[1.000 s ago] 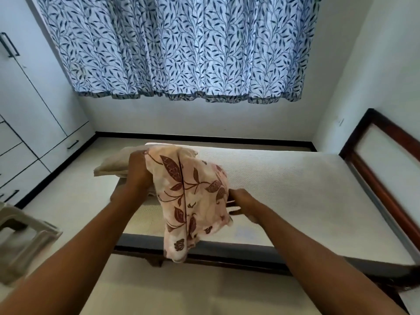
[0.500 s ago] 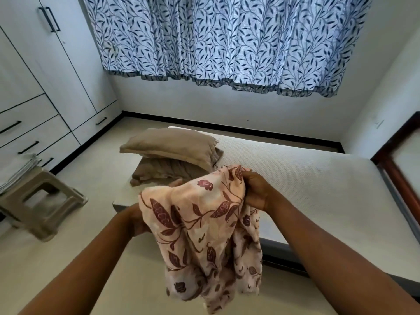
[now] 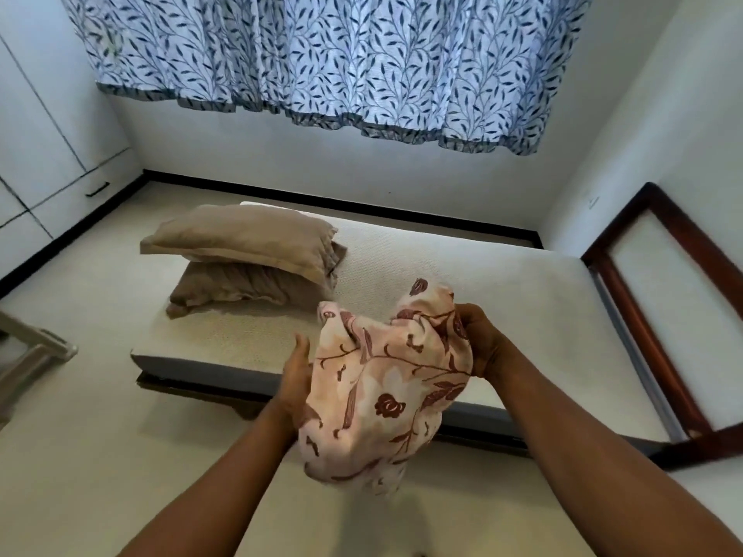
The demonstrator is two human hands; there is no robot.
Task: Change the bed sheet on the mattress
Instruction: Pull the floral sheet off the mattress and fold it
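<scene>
One bunched sheet (image 3: 382,387), long axis hanging down | right hand (image 3: 482,343) grips top | left hand (image 3: 295,379) touching, grip hidden

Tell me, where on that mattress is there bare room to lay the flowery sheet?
The widest bare stretch of the white textured mattress runs from the two stacked tan pillows across to the dark wooden frame at the right. A smaller strip lies in front of the pillows, along the near edge. The far left corner is crowded by the pillows.
</scene>
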